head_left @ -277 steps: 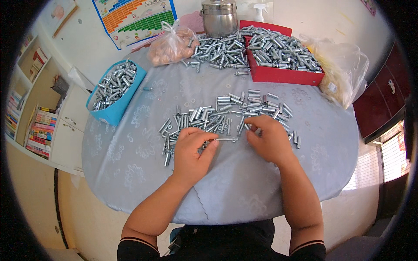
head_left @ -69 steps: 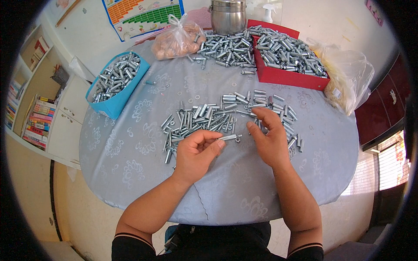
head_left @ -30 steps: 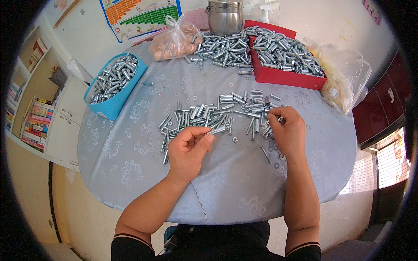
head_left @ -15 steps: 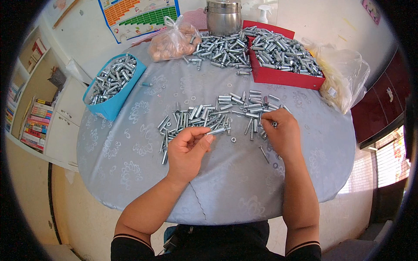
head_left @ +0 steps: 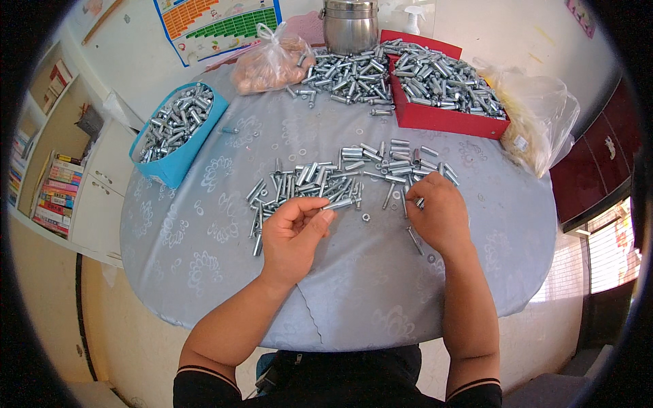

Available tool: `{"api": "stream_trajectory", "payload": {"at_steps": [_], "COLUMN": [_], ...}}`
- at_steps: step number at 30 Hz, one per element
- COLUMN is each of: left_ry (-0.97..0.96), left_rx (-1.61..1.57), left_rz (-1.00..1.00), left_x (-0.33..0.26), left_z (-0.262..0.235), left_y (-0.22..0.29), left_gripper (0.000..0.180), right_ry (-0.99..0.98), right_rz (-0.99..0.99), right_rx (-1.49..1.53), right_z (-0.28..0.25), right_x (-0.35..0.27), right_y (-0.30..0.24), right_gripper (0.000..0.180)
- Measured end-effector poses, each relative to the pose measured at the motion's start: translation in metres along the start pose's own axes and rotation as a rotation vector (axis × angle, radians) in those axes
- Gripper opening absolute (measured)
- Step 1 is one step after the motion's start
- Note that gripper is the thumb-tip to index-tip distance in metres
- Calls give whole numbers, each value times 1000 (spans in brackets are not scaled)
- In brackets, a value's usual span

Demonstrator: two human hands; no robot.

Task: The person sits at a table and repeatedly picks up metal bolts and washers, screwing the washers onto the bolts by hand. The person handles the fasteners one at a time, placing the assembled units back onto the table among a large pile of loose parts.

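A scatter of small silver metal sleeves and bolts [head_left: 340, 178] lies across the middle of a round table [head_left: 354, 285] with a grey-blue patterned cloth. My left hand [head_left: 294, 234] is palm up with curled fingers, pinching one silver sleeve [head_left: 340, 202] at its fingertips. Palm down at the right end of the scatter, my right hand [head_left: 439, 216] has its fingertips on a small metal piece [head_left: 420, 202]. A loose bolt [head_left: 415, 240] and a small nut [head_left: 365, 217] lie on the cloth between the hands.
A blue tray [head_left: 178, 129] full of silver sleeves sits at the far left. At the back stand a red tray [head_left: 442, 81] heaped with metal parts, a loose pile [head_left: 340, 68], a steel pot [head_left: 350, 26] and plastic bags [head_left: 272, 61]. Shelves with books stand left.
My right hand has drawn back from the far right of the scatter toward the middle. My left hand keeps its sleeve and has barely moved.
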State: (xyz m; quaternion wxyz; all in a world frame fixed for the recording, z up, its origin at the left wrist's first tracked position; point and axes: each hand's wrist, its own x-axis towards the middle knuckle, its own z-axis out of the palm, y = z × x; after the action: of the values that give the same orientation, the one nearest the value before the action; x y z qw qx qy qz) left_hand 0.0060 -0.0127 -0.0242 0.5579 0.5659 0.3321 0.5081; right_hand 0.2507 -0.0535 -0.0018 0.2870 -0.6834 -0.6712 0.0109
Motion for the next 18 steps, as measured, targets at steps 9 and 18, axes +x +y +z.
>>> {"api": "stream_trajectory", "payload": {"at_steps": [9,18], "left_ry": [-4,-113], "left_rx": [2,21], "left_rz": [-8,-4], "left_x": [0,-2], "left_z": [2,0], "left_y": [1,3], "left_gripper": [16,18], "right_ry": [-81,-47], "right_rz": [-64,203], "right_rx": [7,645], "right_z": [12,9], "right_x": [1,0], "right_y": [0,-26], "right_gripper": [8,10]}}
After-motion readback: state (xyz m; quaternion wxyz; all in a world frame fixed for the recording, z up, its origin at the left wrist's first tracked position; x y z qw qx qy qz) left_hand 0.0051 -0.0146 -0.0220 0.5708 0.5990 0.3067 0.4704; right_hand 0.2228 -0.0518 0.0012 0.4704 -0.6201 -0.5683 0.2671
